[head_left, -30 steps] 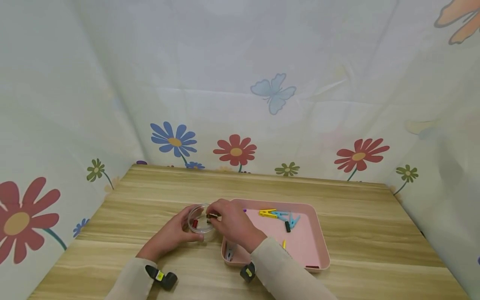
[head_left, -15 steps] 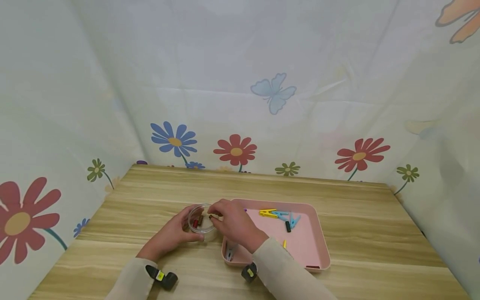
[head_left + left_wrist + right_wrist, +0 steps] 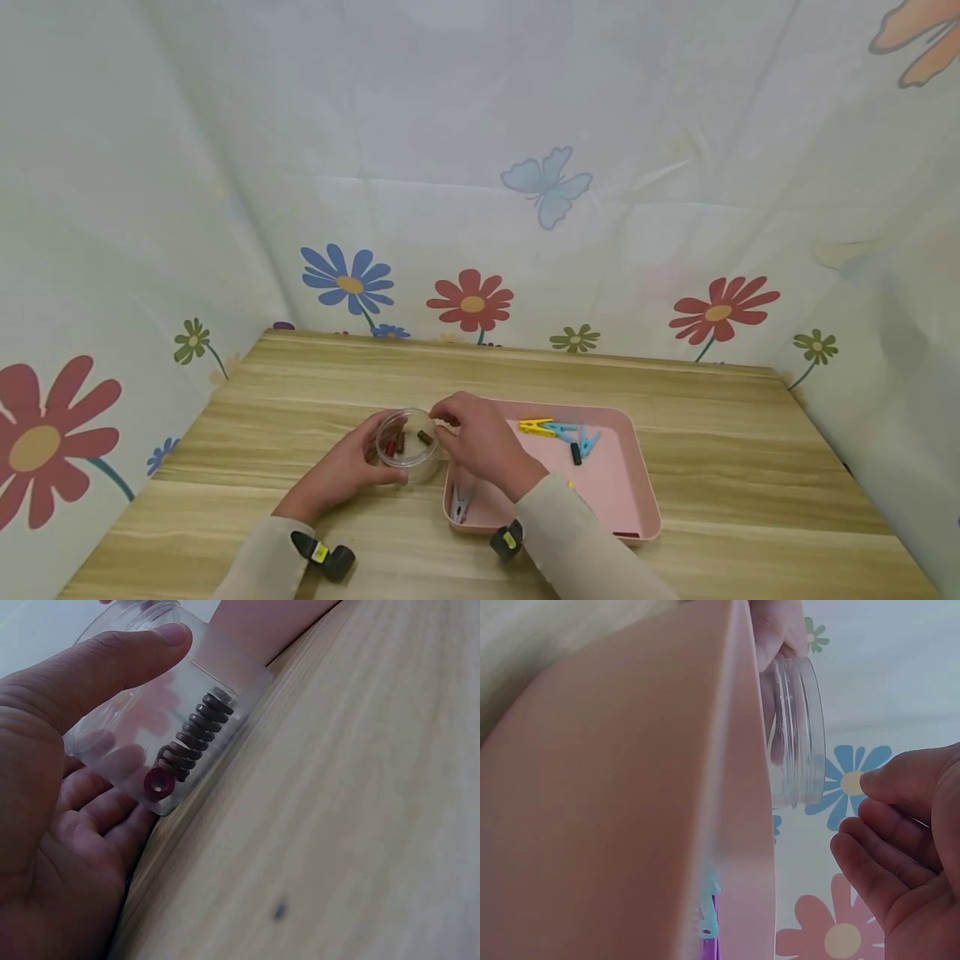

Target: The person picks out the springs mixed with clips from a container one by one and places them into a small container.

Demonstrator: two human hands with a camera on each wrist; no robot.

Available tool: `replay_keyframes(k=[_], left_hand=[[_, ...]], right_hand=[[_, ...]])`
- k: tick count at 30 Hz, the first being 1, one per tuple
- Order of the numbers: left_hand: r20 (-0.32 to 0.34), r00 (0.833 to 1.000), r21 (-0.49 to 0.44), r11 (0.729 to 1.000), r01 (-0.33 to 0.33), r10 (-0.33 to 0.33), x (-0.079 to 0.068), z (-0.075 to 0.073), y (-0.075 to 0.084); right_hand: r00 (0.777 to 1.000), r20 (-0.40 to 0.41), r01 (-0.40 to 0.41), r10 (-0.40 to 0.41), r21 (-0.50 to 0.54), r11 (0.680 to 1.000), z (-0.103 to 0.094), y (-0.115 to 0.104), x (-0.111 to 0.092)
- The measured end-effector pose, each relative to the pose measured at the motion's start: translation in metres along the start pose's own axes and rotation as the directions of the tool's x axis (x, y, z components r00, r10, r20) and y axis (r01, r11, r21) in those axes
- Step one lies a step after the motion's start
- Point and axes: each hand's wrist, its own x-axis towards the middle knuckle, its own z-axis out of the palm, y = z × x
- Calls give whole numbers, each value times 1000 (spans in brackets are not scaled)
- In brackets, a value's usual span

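My left hand (image 3: 345,458) grips a clear plastic jar (image 3: 424,473) that stands on the wooden table, thumb on the near side and fingers round the far side. Inside lie a red spring (image 3: 390,448) and two brown springs, one brown spring (image 3: 401,442) beside the red one and another brown spring (image 3: 424,437) at the right. Coils of a brown spring (image 3: 199,727) show through the wall in the left wrist view. Just right of the jar's open mouth is my right hand (image 3: 483,437), fingers loosely bent with nothing between them, over the tray's left edge.
A pink tray (image 3: 647,479) stands right of the jar. In it lie a yellow clothespin (image 3: 536,427), blue clothespins (image 3: 588,440), a grey clothespin (image 3: 459,504), a black spring (image 3: 576,453) and a dark red strip (image 3: 626,534). A floral cloth (image 3: 615,275) hangs behind the table.
My right hand let brown springs drop into the jar and drew back to the right, away from the mouth. The left hand and jar have stayed in place.
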Motion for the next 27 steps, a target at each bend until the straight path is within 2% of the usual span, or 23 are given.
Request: replay_keyframes(k=[6,16,22,27], left_hand=[[8,1000,-23,999,-23,24,0,1,0],[5,1000,-20,1000,-7,7,0,1,3],[0,1000,-16,1000,10,-10,1,1,4],[3,1000,-23,1000,-3,3,0,0,4]], right_hand=[[999,-25,23,-24,-28,999,-2,3,0],[999,13,-48,48,-15,999,-10,3,2],[998,21,-53,53,0,999,-14,5,3],[999,25,-45,45,-1,999,-15,7,4]])
